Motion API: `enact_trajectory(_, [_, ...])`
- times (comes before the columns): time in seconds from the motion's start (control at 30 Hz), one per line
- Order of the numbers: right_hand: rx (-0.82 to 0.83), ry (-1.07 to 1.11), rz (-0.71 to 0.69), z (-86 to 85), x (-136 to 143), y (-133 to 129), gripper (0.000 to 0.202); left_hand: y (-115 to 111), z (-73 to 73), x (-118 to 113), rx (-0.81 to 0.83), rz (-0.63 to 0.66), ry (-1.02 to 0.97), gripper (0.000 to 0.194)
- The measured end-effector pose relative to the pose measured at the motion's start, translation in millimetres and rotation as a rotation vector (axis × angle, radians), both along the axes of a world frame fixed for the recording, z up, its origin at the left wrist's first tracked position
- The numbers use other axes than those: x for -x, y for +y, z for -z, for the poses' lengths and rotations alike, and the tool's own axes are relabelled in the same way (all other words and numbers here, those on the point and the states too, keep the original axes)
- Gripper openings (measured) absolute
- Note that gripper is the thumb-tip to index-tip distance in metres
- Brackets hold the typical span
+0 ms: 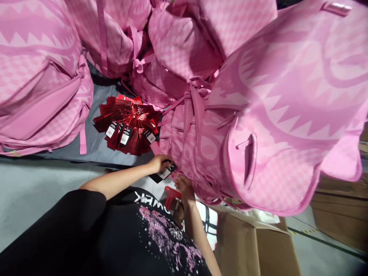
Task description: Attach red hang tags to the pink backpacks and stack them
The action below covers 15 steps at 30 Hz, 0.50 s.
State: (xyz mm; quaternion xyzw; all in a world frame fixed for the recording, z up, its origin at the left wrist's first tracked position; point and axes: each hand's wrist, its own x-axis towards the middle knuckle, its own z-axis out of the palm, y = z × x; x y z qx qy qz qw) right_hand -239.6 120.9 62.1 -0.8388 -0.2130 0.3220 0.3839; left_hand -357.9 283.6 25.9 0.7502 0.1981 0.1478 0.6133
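Note:
In my left hand is a black hang tag with a white label, pinched at its upper edge. Close beside it, my right hand has its fingers bent together at the lower edge of a pink backpack. What those fingertips grip, perhaps a strap or cord, is too small to make out. This backpack lies on its side, with a shark-teeth print and a checkered pattern. Left of it, a fanned bundle of shiny red tags rests on the dark table cover, several with black-and-white labels.
More pink backpacks crowd the back, and another pink backpack with an unzipped pocket stands at left. The dark covered table ends just before my arms. Below are a red plastic piece and an open cardboard box.

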Motion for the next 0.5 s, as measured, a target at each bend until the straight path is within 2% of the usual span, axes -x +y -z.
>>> enact_trajectory(0.17, [-0.056,0.134,0.058,-6.0,-2,-1,0.044,-13,-14.3,1,-0.286,-0.041,0.026,0.032])
enact_trajectory(0.33, [-0.074,0.124,0.071,-5.3,-7,4,0.036,-14,-15.7,0,-0.557,0.003,0.064,0.028])
enact_trajectory(0.5, [-0.133,0.107,0.103,10.9,-3,5,0.040,-3,-21.1,-3,-0.635,0.059,0.032,0.029])
